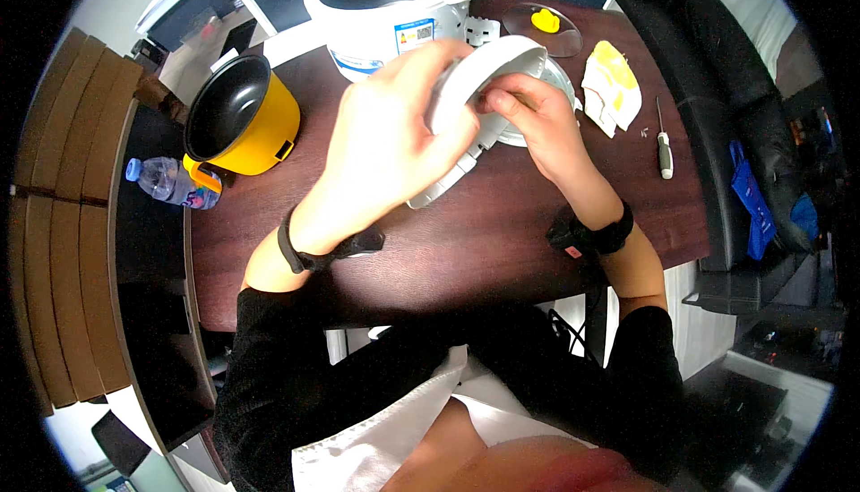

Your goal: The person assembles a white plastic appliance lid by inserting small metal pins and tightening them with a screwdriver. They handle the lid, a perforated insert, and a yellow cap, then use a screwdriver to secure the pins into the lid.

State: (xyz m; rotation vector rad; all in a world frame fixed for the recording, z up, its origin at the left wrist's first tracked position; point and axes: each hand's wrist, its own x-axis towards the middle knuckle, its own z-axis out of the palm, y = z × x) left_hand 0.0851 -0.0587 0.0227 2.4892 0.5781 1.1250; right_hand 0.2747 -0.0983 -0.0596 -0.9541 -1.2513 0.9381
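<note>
Raised over the table, a curved white plastic part [488,58] is gripped in my left hand [385,134], whose fingers wrap its near side. The fingers of my right hand [537,120] are bent and pressed together at the inner edge of that part. Whether they pinch something small there is hidden. Under both hands lies a round white plastic piece [563,82], partly covered. A curved, notched white rim [445,186] shows below my left hand. Just behind them stands a white appliance body [381,31] with a dark, open inside, like a rice cooker's.
At the left are a yellow pot [276,129] with a black inside and a plastic bottle [166,179]. A clear lid with a yellow knob [545,20], a yellow-and-white piece [616,85] and a screwdriver [664,152] lie at the right. A black sofa [717,89] borders the table.
</note>
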